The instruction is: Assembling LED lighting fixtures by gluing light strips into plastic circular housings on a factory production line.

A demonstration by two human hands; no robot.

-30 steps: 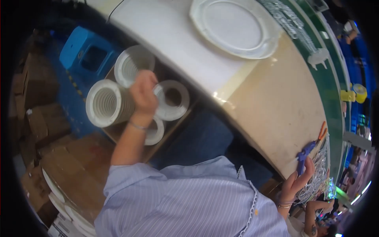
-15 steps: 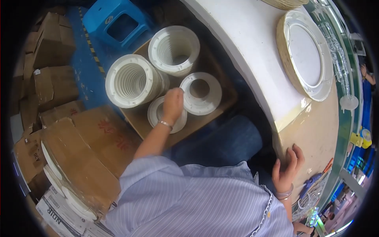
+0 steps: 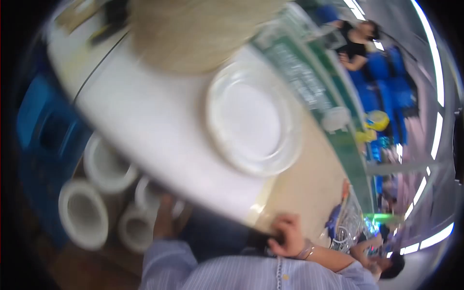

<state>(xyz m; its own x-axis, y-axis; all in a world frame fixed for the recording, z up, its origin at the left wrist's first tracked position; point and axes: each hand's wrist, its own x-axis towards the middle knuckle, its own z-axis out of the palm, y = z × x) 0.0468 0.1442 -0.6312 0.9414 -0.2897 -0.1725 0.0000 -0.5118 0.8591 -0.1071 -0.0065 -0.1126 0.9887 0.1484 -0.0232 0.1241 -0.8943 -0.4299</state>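
Note:
My right hand [image 3: 286, 237] rests at the near edge of the worktable [image 3: 159, 140], thumb and fingers apart, holding nothing I can see. My left hand [image 3: 166, 210] reaches down beside the table edge, among stacks of white rings. It is smeared by motion, so its grip is unclear. Nearest to it is a small ring stack [image 3: 141, 193], with another small stack [image 3: 126, 232] to its left. Two larger stacks, one farther off [image 3: 92, 162] and one at the left [image 3: 65, 212], stand beyond them. On the table lies a round, pale ring-shaped frame [image 3: 275, 166].
A large beige round piece [image 3: 188, 43] sits on the far part of the table. Clear packaged items [image 3: 299, 72] lie along the green strip. A blue-handled tool [image 3: 333, 220] and wiring [image 3: 344, 234] are at the right. A blue stool [image 3: 36, 113] stands left; other people work at right.
The view has swung right and up toward the table, so the ring stacks now appear lower left. My left hand has shifted toward the right-hand small stack; my right hand stays at the table edge.

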